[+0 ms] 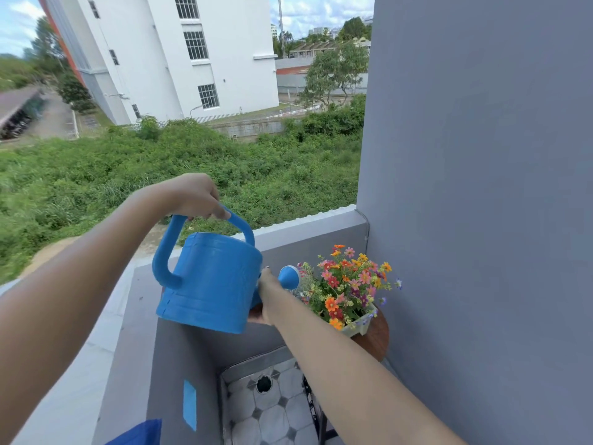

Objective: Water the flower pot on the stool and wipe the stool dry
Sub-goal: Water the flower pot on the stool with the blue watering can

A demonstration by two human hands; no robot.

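My left hand grips the blue watering can by its handle; my right hand seems to steady its spout, tilted toward the flower pot on the stool.

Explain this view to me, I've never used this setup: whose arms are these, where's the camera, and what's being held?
There is no machine: a person wears one camera on the head, looking forward and down over a balcony. The left hand grips the top handle of a blue watering can. The right hand supports the can's front near the spout, which points at the flowers. These stand in a pale pot on a round brown stool by the grey wall. Whether water is coming out cannot be told.
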